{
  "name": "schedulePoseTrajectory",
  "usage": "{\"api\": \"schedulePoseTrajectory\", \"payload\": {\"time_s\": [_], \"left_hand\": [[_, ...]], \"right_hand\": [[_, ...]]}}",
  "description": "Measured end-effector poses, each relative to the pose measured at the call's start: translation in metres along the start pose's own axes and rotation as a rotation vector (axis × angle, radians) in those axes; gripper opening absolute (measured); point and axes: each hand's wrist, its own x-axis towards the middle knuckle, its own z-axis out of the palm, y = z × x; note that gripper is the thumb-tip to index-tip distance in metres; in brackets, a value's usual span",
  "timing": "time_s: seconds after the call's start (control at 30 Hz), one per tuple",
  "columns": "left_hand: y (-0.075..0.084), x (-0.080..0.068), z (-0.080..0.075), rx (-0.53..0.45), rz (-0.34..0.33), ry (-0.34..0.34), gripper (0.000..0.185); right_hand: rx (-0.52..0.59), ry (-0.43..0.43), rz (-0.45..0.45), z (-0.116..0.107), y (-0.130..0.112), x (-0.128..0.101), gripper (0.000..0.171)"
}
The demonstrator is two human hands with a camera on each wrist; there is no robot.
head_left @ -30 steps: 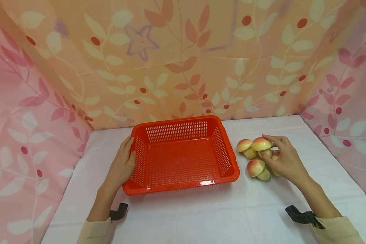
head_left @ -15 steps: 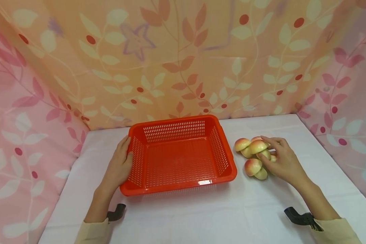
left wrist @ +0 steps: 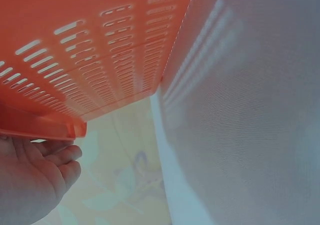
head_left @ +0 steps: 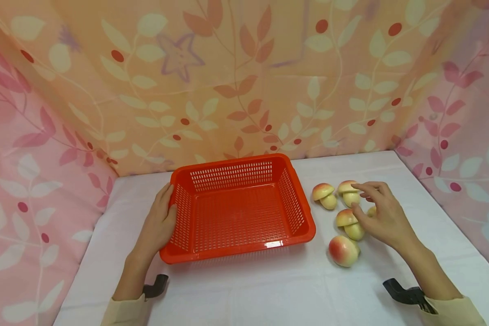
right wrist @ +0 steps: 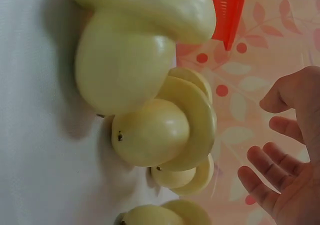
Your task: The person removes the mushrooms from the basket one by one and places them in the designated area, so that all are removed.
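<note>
My left hand [head_left: 159,222] grips the left rim of a red plastic basket [head_left: 240,251], thumb above and fingers under the rim. In the left wrist view, its fingers [left wrist: 65,157] curl below the basket's slotted wall [left wrist: 100,55]. Right of the basket stand several toy mushrooms with red-and-yellow caps: a back left mushroom [head_left: 323,195], a back right mushroom [head_left: 349,192], a middle mushroom [head_left: 350,224] and a front mushroom [head_left: 344,251]. Another mushroom [head_left: 371,211] is partly hidden behind my right hand [head_left: 385,217], which hovers beside them, fingers apart and holding nothing.
A white cloth [head_left: 248,294] covers the table. Patterned orange fabric [head_left: 244,90] rises behind it, with pink fabric walls [head_left: 464,136] at the sides. The basket has nothing inside. A black wrist mount [head_left: 407,294] sits on the right forearm.
My right hand has let go of the mushroom it pinched and opened its fingers. The mushrooms are spread out more, with the front one nearer to me. My left hand stays on the basket.
</note>
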Motion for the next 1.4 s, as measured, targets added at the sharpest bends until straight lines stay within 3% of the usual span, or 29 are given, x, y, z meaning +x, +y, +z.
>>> {"api": "schedulePoseTrajectory", "payload": {"time_s": [0.5,0.97,1.4], "left_hand": [[0.002,0.005,0.004,-0.004,0.001,-0.01,0.061],[-0.001,0.006,0.002,0.008,-0.001,0.0,0.062],[-0.002,0.013,-0.001,0.017,-0.003,0.012,0.061]], "right_hand": [[0.097,0.1,-0.063,-0.006,0.007,0.002,0.045],[0.103,0.094,-0.093,-0.013,0.011,0.01,0.046],[0.039,0.058,-0.117,-0.033,0.043,0.014,0.049]]}}
